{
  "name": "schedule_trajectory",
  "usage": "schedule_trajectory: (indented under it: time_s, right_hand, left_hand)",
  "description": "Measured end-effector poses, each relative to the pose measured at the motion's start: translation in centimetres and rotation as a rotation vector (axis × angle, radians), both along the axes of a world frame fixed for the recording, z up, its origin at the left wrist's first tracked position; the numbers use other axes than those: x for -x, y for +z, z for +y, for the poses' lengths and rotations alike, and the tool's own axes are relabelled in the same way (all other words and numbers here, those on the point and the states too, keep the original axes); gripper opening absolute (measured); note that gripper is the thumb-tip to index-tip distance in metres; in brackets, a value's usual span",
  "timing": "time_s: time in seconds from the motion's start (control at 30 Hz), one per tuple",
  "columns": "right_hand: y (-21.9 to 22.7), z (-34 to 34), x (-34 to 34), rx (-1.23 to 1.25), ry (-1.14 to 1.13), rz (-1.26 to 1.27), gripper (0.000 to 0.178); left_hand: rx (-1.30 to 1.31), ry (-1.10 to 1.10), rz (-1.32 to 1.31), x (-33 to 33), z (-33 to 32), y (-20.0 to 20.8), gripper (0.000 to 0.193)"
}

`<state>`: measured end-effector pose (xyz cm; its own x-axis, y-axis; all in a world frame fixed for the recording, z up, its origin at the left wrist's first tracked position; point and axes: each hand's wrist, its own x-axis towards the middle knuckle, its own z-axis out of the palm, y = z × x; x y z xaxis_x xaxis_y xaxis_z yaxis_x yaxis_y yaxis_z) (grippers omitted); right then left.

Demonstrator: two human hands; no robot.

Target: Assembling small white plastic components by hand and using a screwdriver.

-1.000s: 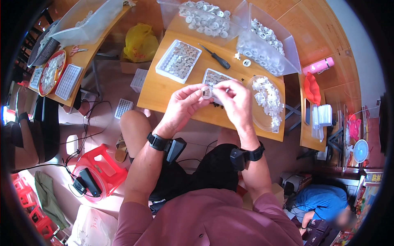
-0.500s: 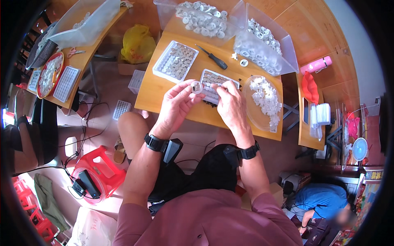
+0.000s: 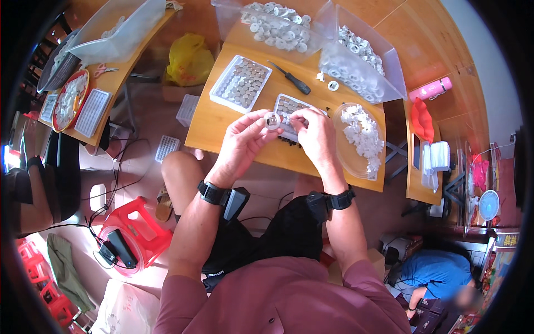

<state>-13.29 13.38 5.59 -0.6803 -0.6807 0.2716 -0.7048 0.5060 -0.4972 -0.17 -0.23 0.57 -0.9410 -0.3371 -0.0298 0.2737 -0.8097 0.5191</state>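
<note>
Above the tan wooden table (image 3: 210, 131), my left hand (image 3: 242, 137) pinches a small round whitish plastic piece (image 3: 271, 121); just beside it, my right hand (image 3: 317, 135) bunches narrowly (whether around anything, I cannot tell).

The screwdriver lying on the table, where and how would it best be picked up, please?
Probably by the thick dark handle, from above and the near right: the screwdriver lies flat and slanted, its handle end toward the right hand, its thin shaft pointing away to the left.
</note>
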Motion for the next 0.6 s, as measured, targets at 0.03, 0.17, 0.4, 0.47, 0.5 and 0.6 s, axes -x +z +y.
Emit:
schedule_trajectory:
  time_s: [0.03, 0.17, 0.4, 0.47, 0.5, 0.6]
  right_hand:
    - [0.2, -0.2, 0.0, 0.019, -0.006, -0.079, 0.011]
    - [1.4, -0.1, -1.4, 0.244, -0.065, -0.314, 0.007]
    - [2.0, -0.8, -3.0, 0.317, 0.164, 0.087, 0.010]
    - [1.4, -1.2, -2.6, 0.343, 0.228, 0.368, 0.013]
    - [1.3, -1.2, -2.5, 0.343, 0.228, 0.366, 0.013]
    - [1.2, -1.3, -2.8, 0.340, 0.254, 0.477, 0.015]
  left_hand:
    - [0.004, -0.002, 0.004, 0.0, -0.1, 0.0, 0.028]
    - [0.017, -0.004, -0.022, 0.0, 0.0, 0.1, 0.028]
    - [0.042, -0.016, -0.012, 0.0, 0.2, 0.2, 0.026]
    - [0.045, -0.018, -0.018, 0.0, 0.2, 0.3, 0.026]
    - [0.041, -0.021, -0.024, 0.1, 0.2, 0.4, 0.026]
    - [0.027, -0.011, -0.028, -0.1, 0.2, 0.3, 0.026]
